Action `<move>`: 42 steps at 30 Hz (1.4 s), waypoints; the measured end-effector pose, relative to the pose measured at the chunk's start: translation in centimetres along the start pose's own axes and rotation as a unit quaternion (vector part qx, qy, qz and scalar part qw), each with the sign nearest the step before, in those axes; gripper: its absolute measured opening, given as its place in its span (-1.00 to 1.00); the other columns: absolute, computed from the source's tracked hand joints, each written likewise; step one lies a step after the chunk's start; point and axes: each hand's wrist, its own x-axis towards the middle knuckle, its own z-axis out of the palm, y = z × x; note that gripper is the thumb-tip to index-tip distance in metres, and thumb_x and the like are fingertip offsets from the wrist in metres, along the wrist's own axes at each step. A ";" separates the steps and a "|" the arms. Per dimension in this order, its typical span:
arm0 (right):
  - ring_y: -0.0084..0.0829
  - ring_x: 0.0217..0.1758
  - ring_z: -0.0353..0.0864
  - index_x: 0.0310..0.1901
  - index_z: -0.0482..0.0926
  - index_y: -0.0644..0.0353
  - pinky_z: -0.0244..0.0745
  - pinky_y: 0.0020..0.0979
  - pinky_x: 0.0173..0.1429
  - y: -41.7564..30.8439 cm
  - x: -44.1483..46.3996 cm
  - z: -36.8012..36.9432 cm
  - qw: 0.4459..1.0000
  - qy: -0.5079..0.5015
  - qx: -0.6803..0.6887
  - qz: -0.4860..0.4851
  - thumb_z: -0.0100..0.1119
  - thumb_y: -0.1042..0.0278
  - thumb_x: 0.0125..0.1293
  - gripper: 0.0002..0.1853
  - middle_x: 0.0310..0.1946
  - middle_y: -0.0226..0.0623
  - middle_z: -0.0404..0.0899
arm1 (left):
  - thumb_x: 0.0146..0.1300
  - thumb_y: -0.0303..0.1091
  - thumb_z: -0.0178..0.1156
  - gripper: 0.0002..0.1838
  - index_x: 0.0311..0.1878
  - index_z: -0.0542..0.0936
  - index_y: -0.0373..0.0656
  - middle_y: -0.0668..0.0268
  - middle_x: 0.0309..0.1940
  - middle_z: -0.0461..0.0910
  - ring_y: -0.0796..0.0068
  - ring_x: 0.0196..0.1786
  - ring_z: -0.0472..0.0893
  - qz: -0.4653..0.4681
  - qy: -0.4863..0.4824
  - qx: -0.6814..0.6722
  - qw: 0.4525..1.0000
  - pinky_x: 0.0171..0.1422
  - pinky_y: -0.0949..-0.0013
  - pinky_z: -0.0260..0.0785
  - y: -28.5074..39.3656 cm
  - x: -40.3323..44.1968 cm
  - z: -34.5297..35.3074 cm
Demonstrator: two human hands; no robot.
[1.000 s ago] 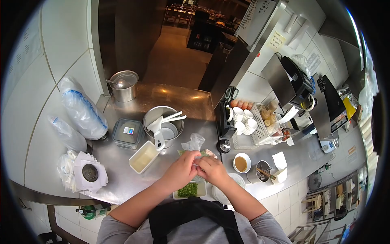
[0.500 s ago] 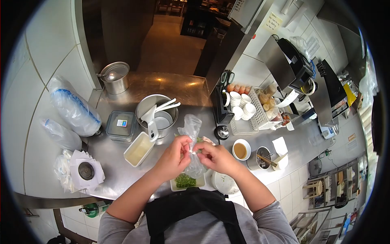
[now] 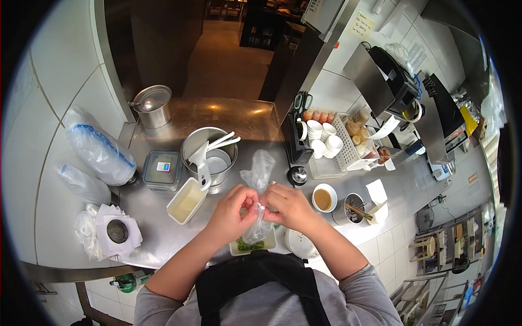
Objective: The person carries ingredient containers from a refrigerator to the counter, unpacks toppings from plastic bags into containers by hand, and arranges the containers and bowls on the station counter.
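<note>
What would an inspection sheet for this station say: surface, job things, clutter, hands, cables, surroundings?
Surface: steel counter, shiny, bare at front left.
Job things: clear plastic bag, gathered at its middle, lower part in front of chopped greens; contents cannot be told.
Clutter: steel pot with white-handled utensils, lidded container, cup of brown liquid, stacked white cups.
Hands: left hand and right hand both pinch the bag.
Cables: blue cable by a black machine, upper right.
Surroundings: tiled wall at left; green object below the counter.
</note>
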 end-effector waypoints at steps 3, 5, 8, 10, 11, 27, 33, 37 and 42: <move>-0.31 -0.38 0.52 -0.37 0.44 0.12 0.40 -0.32 -0.30 0.1 0.1 -0.4 1.000 -0.019 -0.003 -0.007 0.31 0.38 -0.13 -0.73 -0.45 -0.38 0.43 | 0.07 -0.57 0.18 -0.80 -0.22 0.44 -0.24 0.29 -0.34 0.41 0.47 -0.33 0.49 -0.033 -0.040 0.048 0.997 -0.23 0.44 0.42 0.3 0.4 -0.6; -0.30 -0.38 0.52 -0.36 0.45 0.13 0.40 -0.32 -0.31 -0.1 0.2 -0.5 0.999 -0.034 -0.011 -0.019 0.31 0.39 -0.12 -0.74 -0.45 -0.37 0.44 | 0.06 -0.52 0.20 -0.79 -0.21 0.44 -0.24 0.27 -0.34 0.43 0.41 -0.34 0.51 -0.042 -0.063 0.052 0.996 -0.25 0.39 0.43 0.5 0.6 -0.9; -0.30 -0.36 0.52 -0.35 0.46 0.14 0.42 -0.32 -0.29 -0.3 0.3 -0.6 0.999 -0.047 -0.002 -0.016 0.29 0.42 -0.11 -0.75 -0.45 -0.36 0.44 | 0.06 -0.45 0.19 -0.81 -0.25 0.43 -0.22 0.23 -0.35 0.45 0.30 -0.32 0.53 -0.039 -0.123 0.092 0.987 -0.21 0.29 0.41 0.7 0.9 -1.3; -0.25 -0.40 0.53 -0.39 0.46 0.16 0.48 -0.31 -0.33 -0.5 0.4 -0.6 0.998 -0.052 0.030 -0.009 0.32 0.49 -0.14 -0.74 -0.46 -0.33 0.47 | 0.08 -0.37 0.16 -0.79 -0.27 0.38 -0.21 0.17 -0.35 0.46 0.13 -0.28 0.53 0.048 -0.125 0.182 0.974 -0.15 0.18 0.37 0.0 0.8 -1.2; -0.25 -0.40 0.53 -0.39 0.46 0.16 0.48 -0.31 -0.33 -0.6 0.4 -0.6 0.998 -0.053 0.030 -0.009 0.32 0.49 -0.14 -0.74 -0.46 -0.33 0.47 | 0.08 -0.37 0.16 -0.79 -0.27 0.38 -0.21 0.17 -0.35 0.46 0.13 -0.28 0.53 0.048 -0.124 0.182 0.974 -0.15 0.18 0.37 -0.1 0.6 -1.2; -0.21 -0.31 0.54 -0.31 0.42 0.13 0.46 -0.27 -0.31 -1.5 0.2 -1.8 0.971 -0.179 0.158 -0.027 0.23 0.50 -0.06 -0.76 -0.37 -0.31 0.42 | 0.15 -0.41 0.01 -0.83 -0.24 0.31 -0.25 0.08 -0.33 0.41 0.04 -0.21 0.45 -0.029 -0.235 -0.060 0.970 -0.08 0.14 0.30 -1.0 -1.8 -1.2; -0.24 -0.31 0.55 -0.24 0.44 0.12 0.47 -0.27 -0.31 -2.5 0.3 -2.0 0.986 -0.146 0.083 0.000 0.20 0.49 -0.01 -0.75 -0.35 -0.32 0.43 | 0.10 -0.39 0.06 -0.81 -0.24 0.33 -0.23 0.16 -0.39 0.44 0.08 -0.30 0.48 0.030 -0.161 0.063 0.984 -0.13 0.15 0.28 -0.2 -1.3 -1.2; -0.23 -0.29 0.57 -0.20 0.44 0.16 0.49 -0.28 -0.29 -4.0 0.5 -2.5 0.984 -0.139 0.094 0.057 0.16 0.47 0.09 -0.79 -0.33 -0.30 0.45 | 0.03 -0.39 0.14 -0.78 -0.28 0.34 -0.19 0.19 -0.41 0.44 0.12 -0.31 0.50 0.055 -0.074 0.188 0.978 -0.19 0.17 0.25 0.7 -1.5 -0.7; -0.22 -0.30 0.57 -0.23 0.45 0.18 0.49 -0.31 -0.29 -3.3 0.0 -2.2 0.980 -0.092 0.160 0.080 0.16 0.51 0.13 -0.84 -0.33 -0.26 0.50 | -0.02 -0.43 0.18 -0.76 -0.30 0.33 -0.17 0.19 -0.43 0.42 0.11 -0.32 0.49 0.075 -0.030 0.235 0.969 -0.21 0.16 0.23 1.2 -1.4 -0.4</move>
